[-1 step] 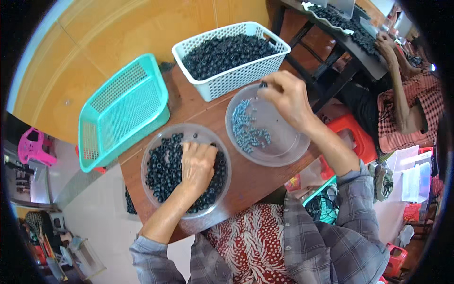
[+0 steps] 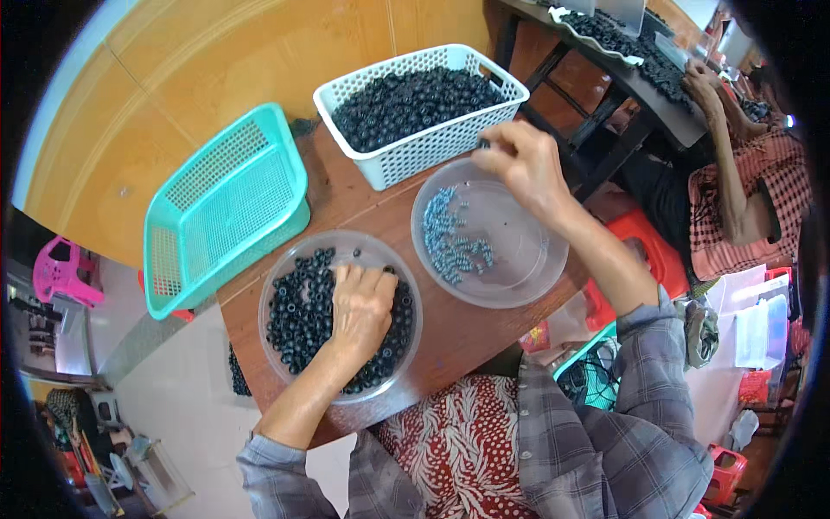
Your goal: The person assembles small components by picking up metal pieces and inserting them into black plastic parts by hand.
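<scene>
Bent into a round clear bowl (image 2: pixel 415 333) of small black ring-shaped pieces (image 2: pixel 298 303), the fingers of my left hand (image 2: pixel 361 307) are closed together. Their tips are hidden, so what they grip does not show. Above the far rim of a second clear bowl (image 2: pixel 519 304), my right hand (image 2: pixel 529 164) pinches a small black piece (image 2: pixel 484 144) between thumb and fingers. Small blue-grey metal pieces (image 2: pixel 445 238), perhaps springs, lie along that bowl's left side.
Behind the bowls stands a white basket (image 2: pixel 432 164) heaped with black pieces. An aqua basket (image 2: pixel 229 199) rests at the brown table's (image 2: pixel 467 337) left edge. A red stool (image 2: pixel 648 251) stands right. Farther right, another person's hands (image 2: pixel 705 82) work at a dark table.
My right hand has shifted slightly up, still pinching the small black piece. A small dark speck now shows inside the right bowl. My left hand stays in the left bowl.
</scene>
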Tool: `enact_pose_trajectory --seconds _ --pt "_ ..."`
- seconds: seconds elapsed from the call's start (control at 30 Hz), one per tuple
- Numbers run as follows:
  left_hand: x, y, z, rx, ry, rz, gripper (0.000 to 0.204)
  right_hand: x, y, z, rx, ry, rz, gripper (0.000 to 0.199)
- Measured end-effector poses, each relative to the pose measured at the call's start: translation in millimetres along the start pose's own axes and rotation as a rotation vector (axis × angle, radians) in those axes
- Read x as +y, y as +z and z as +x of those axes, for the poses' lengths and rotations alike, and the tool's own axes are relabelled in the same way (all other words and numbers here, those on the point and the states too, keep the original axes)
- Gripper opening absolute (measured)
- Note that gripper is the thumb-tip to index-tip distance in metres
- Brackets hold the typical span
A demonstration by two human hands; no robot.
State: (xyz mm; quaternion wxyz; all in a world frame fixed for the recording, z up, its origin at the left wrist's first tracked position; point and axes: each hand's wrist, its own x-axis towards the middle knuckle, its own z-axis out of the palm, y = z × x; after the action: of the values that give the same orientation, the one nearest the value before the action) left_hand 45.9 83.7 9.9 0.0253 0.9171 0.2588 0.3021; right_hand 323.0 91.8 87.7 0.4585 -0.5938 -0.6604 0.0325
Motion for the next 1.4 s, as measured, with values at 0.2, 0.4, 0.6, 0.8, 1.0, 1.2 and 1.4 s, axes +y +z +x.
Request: enact_pose_trajectory --seconds 0.2,0.4,0.6,0.8,1.0,1.2,1.4 --pt "-1 -2 -1 -0.012 -0.065 -0.025 0.018 91 1 97 0.136 -0.01 -0.37 0.026" --pt "5 -35 -2 0.075 -0.874 -0.913 0.017 55 27 71 0.067 -0.119 -0.102 0.032" --pt "19 -50 -14 0.36 -1.028 -1.441 0.018 -67 54 -46 -0.367 -0.076 0.418 0.014" --pt "37 -46 -27 0.487 -0.989 -1.503 0.017 -94 80 -89 -0.27 -0.2 0.487 0.015" --pt "48 -49 -34 0.513 -1.029 -1.546 0.019 -97 81 -99 -0.279 -0.082 0.558 0.016" --pt "53 -42 -41 0.577 -1.007 -1.522 0.02 -104 81 -106 -0.42 0.368 0.88 0.015" --pt "52 -39 -47 0.623 -1.036 -1.539 0.023 -108 86 -113 -0.309 0.152 0.631 0.017"
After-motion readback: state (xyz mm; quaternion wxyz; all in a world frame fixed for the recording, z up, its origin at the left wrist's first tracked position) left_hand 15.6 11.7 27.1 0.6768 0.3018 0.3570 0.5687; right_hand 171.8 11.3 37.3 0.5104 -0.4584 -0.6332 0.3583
